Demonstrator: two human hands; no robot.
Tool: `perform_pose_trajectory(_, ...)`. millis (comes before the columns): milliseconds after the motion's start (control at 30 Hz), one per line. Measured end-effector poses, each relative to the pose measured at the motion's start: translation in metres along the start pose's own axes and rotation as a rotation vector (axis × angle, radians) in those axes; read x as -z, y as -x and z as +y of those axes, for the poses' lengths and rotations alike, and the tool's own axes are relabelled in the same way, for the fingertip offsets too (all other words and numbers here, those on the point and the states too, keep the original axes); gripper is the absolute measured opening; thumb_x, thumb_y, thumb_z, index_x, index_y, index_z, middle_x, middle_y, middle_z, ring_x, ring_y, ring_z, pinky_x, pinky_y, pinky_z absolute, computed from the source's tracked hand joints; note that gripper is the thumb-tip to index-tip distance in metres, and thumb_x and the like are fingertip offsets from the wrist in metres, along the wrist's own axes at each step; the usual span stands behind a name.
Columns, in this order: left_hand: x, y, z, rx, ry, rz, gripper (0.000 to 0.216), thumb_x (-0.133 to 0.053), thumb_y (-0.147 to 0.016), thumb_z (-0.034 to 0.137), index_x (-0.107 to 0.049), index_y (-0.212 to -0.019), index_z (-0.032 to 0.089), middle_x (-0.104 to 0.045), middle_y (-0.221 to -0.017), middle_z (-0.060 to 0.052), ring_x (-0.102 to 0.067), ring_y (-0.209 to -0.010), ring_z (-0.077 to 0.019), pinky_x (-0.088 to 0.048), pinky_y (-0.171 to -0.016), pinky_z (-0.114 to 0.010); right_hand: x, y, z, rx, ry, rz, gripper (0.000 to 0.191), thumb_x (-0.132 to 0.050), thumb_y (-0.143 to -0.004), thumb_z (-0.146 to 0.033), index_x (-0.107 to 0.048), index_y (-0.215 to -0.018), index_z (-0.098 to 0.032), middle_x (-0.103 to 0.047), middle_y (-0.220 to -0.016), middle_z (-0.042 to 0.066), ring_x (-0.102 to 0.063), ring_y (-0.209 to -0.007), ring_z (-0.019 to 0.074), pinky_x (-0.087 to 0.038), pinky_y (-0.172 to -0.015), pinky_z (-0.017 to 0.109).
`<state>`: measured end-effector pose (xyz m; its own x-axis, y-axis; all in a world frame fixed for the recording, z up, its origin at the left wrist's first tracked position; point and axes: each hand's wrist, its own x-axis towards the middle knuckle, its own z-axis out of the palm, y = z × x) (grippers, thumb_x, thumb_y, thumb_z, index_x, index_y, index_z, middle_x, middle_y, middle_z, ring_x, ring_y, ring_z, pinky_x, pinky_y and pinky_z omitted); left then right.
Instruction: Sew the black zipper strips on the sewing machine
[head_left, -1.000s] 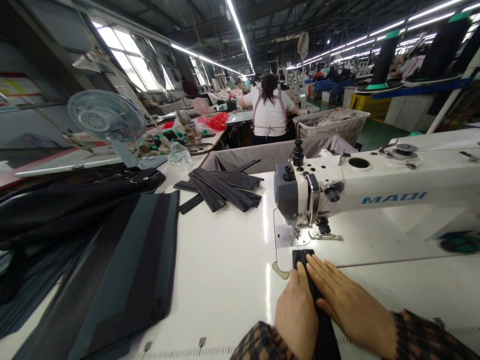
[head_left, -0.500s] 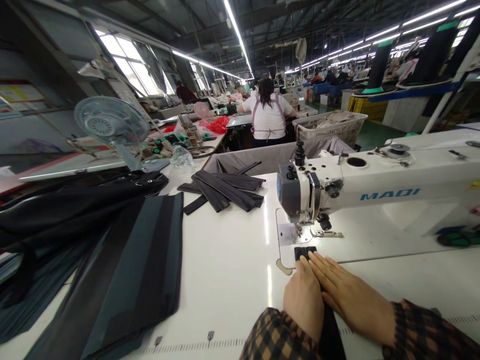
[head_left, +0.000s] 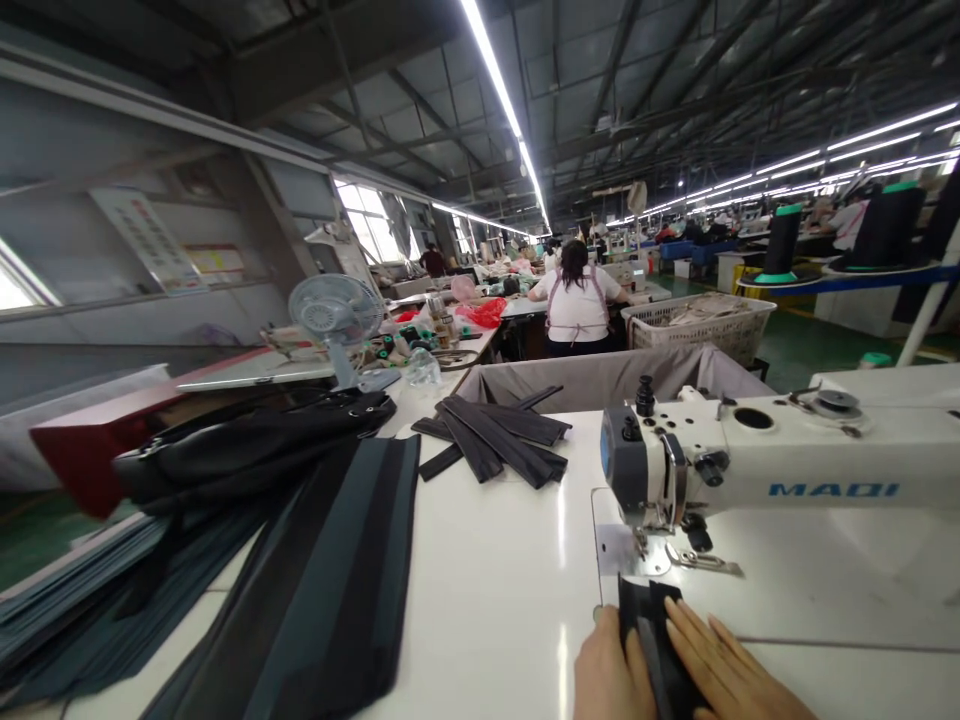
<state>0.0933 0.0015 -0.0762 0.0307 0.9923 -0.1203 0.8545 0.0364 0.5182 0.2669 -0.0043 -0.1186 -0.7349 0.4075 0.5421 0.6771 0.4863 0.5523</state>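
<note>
A narrow black fabric strip (head_left: 651,612) lies on the white sewing table (head_left: 495,590), its far end just short of the presser foot (head_left: 645,540) of the white sewing machine (head_left: 757,465). My left hand (head_left: 611,675) rests on the strip's left edge, fingers together and flat. On the strip's right side lies my right hand (head_left: 731,672), its fingers stretched out flat and pointing toward the needle. Both hands are cut off by the bottom edge of the view.
A pile of black strips (head_left: 495,440) lies behind the needle area. Dark folded fabric panels (head_left: 315,580) and a black bag (head_left: 247,445) fill the left. A desk fan (head_left: 335,318), thread cones, a grey cloth bin (head_left: 600,375) and a seated person (head_left: 576,310) are beyond.
The camera has tilted up, so the hands and machine sit lower in view. The strip's end has moved closer to the presser foot, with both hands still flat on it.
</note>
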Motion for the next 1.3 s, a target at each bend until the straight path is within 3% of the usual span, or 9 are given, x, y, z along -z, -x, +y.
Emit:
perform_pose_trajectory(400, -0.007, -0.001, 0.011, 0.105, -0.133, 0.03, 0.031, -0.034, -0.084, 0.029, -0.051, -0.102, 0.012, -0.064, -0.085, -0.012, -0.059, -0.084, -0.0239, -0.041, -0.069, -0.03, -0.002, 0.005, -0.004, -0.062, 0.001, 0.015, 0.045, -0.039, -0.083, -0.034, -0.047, -0.119, -0.008, -0.051, -0.12, 0.01, -0.052, -0.105, 0.0204, -0.049, -0.078, 0.03)
perform_pose_trajectory(533, -0.004, 0.0, 0.016, 0.088, -0.162, 0.061, 0.03, -0.034, -0.084, 0.028, -0.052, -0.101, 0.012, -0.064, -0.083, -0.012, -0.06, -0.082, -0.0238, -0.042, -0.068, -0.03, 0.0, 0.004, -0.004, -0.098, -0.037, 0.051, 0.048, -0.036, -0.082, -0.029, -0.041, -0.124, -0.007, -0.053, -0.118, 0.009, -0.052, -0.105, 0.021, -0.046, -0.079, 0.033)
perform_pose_trajectory(700, 0.001, 0.004, 0.015, 0.059, -0.119, 0.064, 0.027, -0.035, -0.085, 0.029, -0.054, -0.097, 0.014, -0.065, -0.08, -0.009, -0.06, -0.08, -0.023, -0.044, -0.068, -0.031, 0.002, 0.003, -0.002, -0.084, -0.031, 0.05, 0.046, -0.035, -0.085, -0.035, -0.045, -0.122, -0.009, -0.055, -0.116, 0.008, -0.052, -0.104, 0.0206, -0.045, -0.078, 0.034)
perform_pose_trajectory(800, -0.009, 0.01, 0.012, 0.002, -0.114, 0.055, 0.032, -0.031, -0.086, 0.025, -0.05, -0.11, 0.015, -0.062, -0.098, -0.011, -0.06, -0.086, -0.0221, -0.047, -0.073, -0.031, 0.003, 0.002, 0.0, -0.069, -0.024, 0.061, 0.047, -0.036, -0.085, -0.038, -0.044, -0.123, -0.01, -0.055, -0.117, 0.007, -0.051, -0.104, 0.0209, -0.044, -0.079, 0.034)
perform_pose_trajectory(900, -0.025, 0.014, 0.01, -0.023, -0.223, 0.021, 0.046, -0.027, -0.084, 0.012, -0.037, -0.128, 0.018, -0.047, -0.125, -0.014, -0.058, -0.095, -0.024, -0.049, -0.075, -0.033, 0.005, -0.001, 0.001, -0.071, -0.051, 0.06, 0.051, -0.037, -0.085, -0.039, -0.039, -0.126, -0.008, -0.056, -0.116, 0.008, -0.051, -0.104, 0.0206, -0.044, -0.079, 0.033)
perform_pose_trajectory(967, -0.03, 0.015, 0.014, -0.031, -0.308, -0.055, 0.055, -0.024, -0.079, 0.003, -0.033, -0.131, 0.017, -0.045, -0.126, -0.016, -0.056, -0.098, -0.0259, -0.049, -0.076, -0.035, 0.007, -0.003, 0.001, -0.083, -0.089, 0.054, 0.057, -0.038, -0.085, -0.04, -0.032, -0.13, -0.007, -0.054, -0.118, 0.008, -0.051, -0.104, 0.0204, -0.044, -0.079, 0.032)
perform_pose_trajectory(1100, -0.014, 0.018, 0.032, -0.094, -0.332, -0.185, 0.058, -0.026, -0.075, -0.002, -0.029, -0.132, 0.011, -0.05, -0.117, -0.018, -0.055, -0.099, -0.0288, -0.046, -0.083, -0.04, 0.014, -0.003, -0.001, -0.147, -0.162, -0.018, 0.057, -0.038, -0.084, -0.031, -0.023, -0.133, -0.007, -0.05, -0.123, 0.009, -0.051, -0.106, 0.0192, -0.048, -0.079, 0.031)
perform_pose_trajectory(1200, -0.001, 0.02, 0.043, -0.125, -0.293, -0.164, 0.053, -0.024, -0.08, 0.003, -0.032, -0.131, 0.013, -0.051, -0.114, -0.016, -0.058, -0.093, -0.0271, -0.046, -0.081, -0.04, 0.019, 0.0, -0.003, -0.226, -0.284, -0.128, 0.055, -0.039, -0.084, -0.024, -0.021, -0.134, -0.009, -0.041, -0.13, 0.009, -0.044, -0.115, 0.0202, -0.047, -0.086, 0.034)
perform_pose_trajectory(1300, -0.003, 0.018, 0.044, -0.158, -0.343, -0.126, 0.054, -0.023, -0.08, 0.003, -0.027, -0.133, 0.015, -0.051, -0.112, -0.015, -0.058, -0.091, -0.0262, -0.047, -0.077, -0.039, 0.022, 0.004, -0.003, -0.319, -0.412, -0.249, 0.056, -0.039, -0.085, -0.024, -0.017, -0.135, -0.013, -0.03, -0.136, 0.007, -0.033, -0.122, 0.02, -0.042, -0.095, 0.036)
